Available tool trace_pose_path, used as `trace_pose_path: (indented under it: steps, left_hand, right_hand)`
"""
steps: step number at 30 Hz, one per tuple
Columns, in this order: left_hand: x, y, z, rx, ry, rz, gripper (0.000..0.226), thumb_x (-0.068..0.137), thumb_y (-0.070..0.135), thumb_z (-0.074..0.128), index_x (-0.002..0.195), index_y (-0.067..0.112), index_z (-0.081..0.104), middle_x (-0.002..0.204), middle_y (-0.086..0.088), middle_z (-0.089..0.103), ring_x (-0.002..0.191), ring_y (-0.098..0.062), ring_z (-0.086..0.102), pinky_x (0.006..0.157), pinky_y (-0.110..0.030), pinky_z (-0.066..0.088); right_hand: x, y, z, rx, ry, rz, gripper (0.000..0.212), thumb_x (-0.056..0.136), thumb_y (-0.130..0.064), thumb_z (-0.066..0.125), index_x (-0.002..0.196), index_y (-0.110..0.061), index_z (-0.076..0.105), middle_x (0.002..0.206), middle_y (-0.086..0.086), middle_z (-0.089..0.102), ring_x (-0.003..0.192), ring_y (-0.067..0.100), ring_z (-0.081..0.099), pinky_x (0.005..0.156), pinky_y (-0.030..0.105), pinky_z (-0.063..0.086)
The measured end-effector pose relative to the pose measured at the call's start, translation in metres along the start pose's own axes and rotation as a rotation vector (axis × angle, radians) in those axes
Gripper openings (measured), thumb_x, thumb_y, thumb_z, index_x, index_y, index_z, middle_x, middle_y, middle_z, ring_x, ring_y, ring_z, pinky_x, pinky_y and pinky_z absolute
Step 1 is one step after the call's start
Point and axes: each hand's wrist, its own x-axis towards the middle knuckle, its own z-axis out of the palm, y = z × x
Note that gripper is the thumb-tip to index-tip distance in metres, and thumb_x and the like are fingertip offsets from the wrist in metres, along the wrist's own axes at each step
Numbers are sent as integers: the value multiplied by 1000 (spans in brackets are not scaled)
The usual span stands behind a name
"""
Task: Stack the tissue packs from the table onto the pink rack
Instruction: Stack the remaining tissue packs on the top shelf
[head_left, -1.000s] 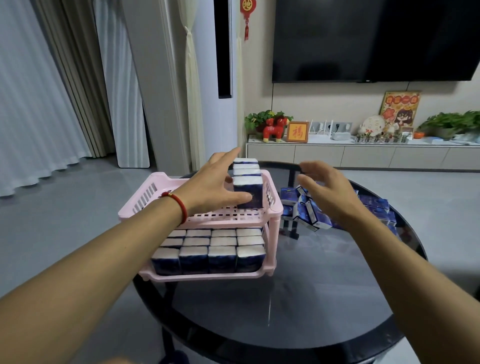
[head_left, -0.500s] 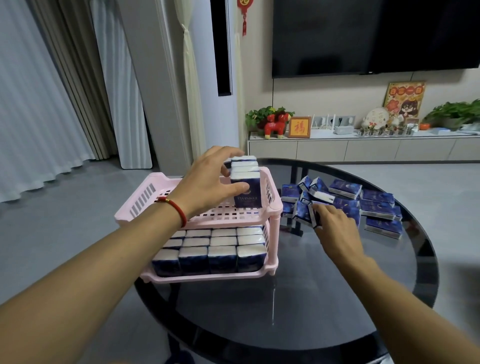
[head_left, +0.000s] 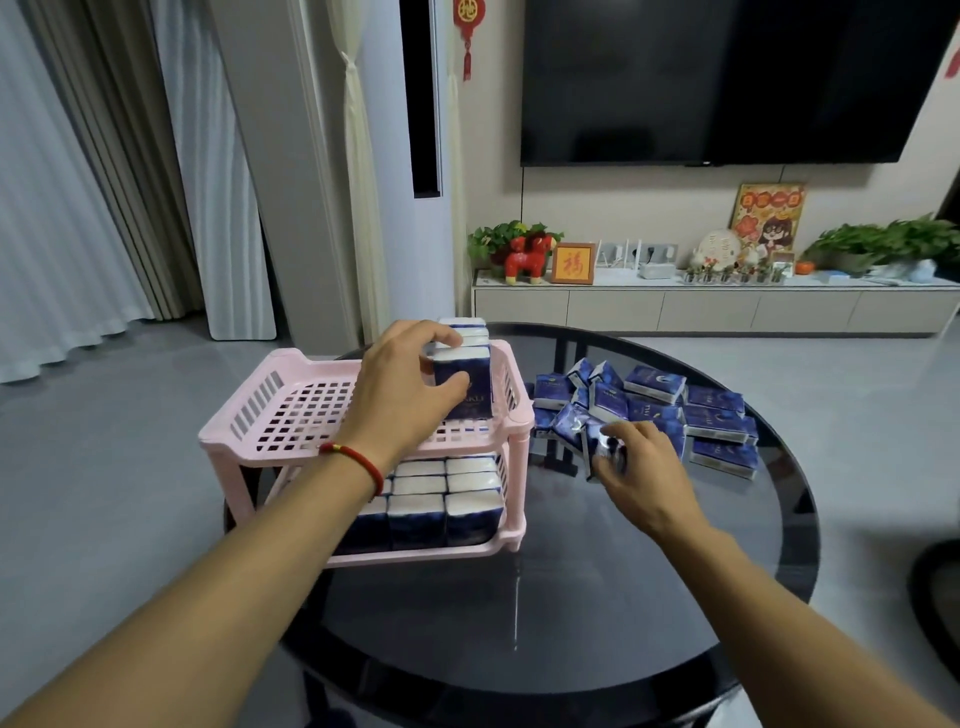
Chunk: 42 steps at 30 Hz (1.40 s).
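Since a moment ago my right hand (head_left: 631, 475) has closed on a tissue pack (head_left: 597, 448) at the near edge of the pile on the table (head_left: 571, 597); my left hand (head_left: 410, 395) keeps gripping the upright packs (head_left: 464, 375) on the pink rack's (head_left: 291, 410) top shelf. Letting go early could topple that row, and my pinch looks shallow, so the pack might slip

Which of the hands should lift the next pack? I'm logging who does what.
Right hand: it already pinches a tissue pack at the loose pile's edge, while the left hand steadies the upright packs on the pink rack.
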Motion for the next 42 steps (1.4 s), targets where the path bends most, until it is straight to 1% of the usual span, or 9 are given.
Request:
trace_pose_path:
  steps: [4,11,15,19,24,27,32,36,42]
  left_hand:
    - [-5,-2,6,-44,66,-15,33,83,14,78,114,22,70,121,3,61,101,-18,65,90,-39,60]
    - [-6,-6,7,-45,78,-19,37,86,15,78,120,24,68,126,4,59,108,-15,63,89,-33,60]
    - [-8,-6,8,-49,97,-27,36,86,16,78,121,24,69,127,5,60,108,-13,62,92,-26,56]
    - [-9,-5,7,-61,98,-33,36,86,16,78,120,24,69,125,6,62,106,-13,62,92,-33,58]
    - [-8,-4,6,-69,85,-50,37,87,11,76,122,22,69,125,4,63,100,-12,64,82,-18,56]
    - [-8,-5,6,-66,69,-70,42,86,4,73,125,20,70,127,2,63,100,-12,65,74,-8,52]
    - [-7,-6,3,-113,72,-89,42,87,6,74,125,22,71,123,0,66,100,-14,66,82,-28,63]
    - [-9,-6,4,-112,65,-96,42,88,7,74,128,22,70,123,-2,67,101,-15,66,78,-29,64]
    - [-7,-7,4,-125,49,-103,45,88,6,72,130,23,69,123,-1,66,103,-16,65,81,-33,64]
  right_hand:
    - [16,-13,14,65,-66,147,66,93,-33,70,151,-24,40,150,17,39,134,38,43,110,46,40]
    - [37,-23,19,121,79,82,73,78,-19,83,141,-14,48,119,7,66,107,30,62,92,46,56]
    - [41,-29,30,-74,2,-33,59,87,-28,76,138,-20,49,132,5,63,117,30,61,95,49,53]
    - [40,-31,41,-276,-9,-50,75,84,-33,77,146,-17,38,136,12,57,121,35,51,96,45,45]
    - [27,-32,28,-340,-128,55,85,81,-37,75,148,-16,27,130,17,58,116,37,53,94,45,51]
    - [13,-32,8,-189,-192,114,85,81,-32,77,147,-22,24,128,14,50,106,36,60,87,43,57]
    - [-11,-42,-37,419,-204,183,68,87,-17,75,138,-43,38,109,2,55,94,28,63,81,44,63]
    - [-27,-56,-58,880,-311,314,51,93,-5,66,131,-36,55,111,8,58,100,32,62,91,52,60]
    - [-27,-59,-70,1448,-366,443,44,93,-22,44,132,-19,62,119,14,65,102,29,62,89,51,54]
